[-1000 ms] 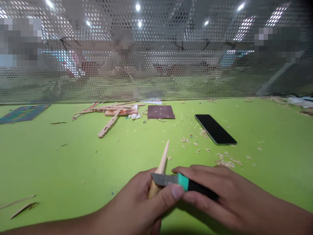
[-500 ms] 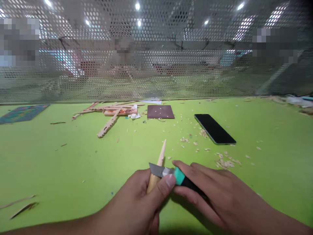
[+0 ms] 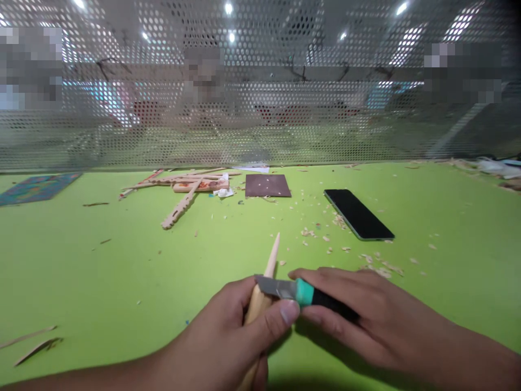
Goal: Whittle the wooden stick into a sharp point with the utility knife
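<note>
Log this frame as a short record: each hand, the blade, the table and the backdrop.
Left hand: the left hand grips a wooden stick, its pointed end facing away from the person
Right hand: the right hand holds a knife with a black handle and green collar
Blade: lies across the stick, just ahead of the left thumb
Table: green table; phone at right, wood shavings nearby; brown sheet; carved sticks left of it
Backdrop: perforated screen
</note>
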A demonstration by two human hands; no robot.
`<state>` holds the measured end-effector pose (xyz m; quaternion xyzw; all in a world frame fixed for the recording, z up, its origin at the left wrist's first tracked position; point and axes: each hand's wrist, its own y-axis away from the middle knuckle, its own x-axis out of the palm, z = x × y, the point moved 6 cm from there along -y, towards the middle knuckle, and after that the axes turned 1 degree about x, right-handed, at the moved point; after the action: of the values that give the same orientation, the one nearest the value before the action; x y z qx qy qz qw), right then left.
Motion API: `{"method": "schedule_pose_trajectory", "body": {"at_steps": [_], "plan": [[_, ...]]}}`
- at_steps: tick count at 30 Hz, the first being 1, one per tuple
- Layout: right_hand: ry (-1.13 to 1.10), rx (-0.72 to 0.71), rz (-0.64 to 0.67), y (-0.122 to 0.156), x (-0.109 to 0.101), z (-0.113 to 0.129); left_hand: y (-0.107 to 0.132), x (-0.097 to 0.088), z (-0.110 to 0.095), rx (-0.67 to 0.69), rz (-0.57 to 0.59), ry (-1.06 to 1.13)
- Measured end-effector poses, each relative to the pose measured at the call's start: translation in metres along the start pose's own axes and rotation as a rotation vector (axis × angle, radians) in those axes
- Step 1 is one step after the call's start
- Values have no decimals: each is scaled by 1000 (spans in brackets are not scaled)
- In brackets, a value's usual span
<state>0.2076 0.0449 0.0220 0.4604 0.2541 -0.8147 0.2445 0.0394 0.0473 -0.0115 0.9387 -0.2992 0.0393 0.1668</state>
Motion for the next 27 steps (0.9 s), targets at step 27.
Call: {"method": "schedule_pose_trajectory", "body": {"at_steps": [27], "plan": [[118,-15,-186,3,-11,-1,5,3,14,-87,5,-7]]}}
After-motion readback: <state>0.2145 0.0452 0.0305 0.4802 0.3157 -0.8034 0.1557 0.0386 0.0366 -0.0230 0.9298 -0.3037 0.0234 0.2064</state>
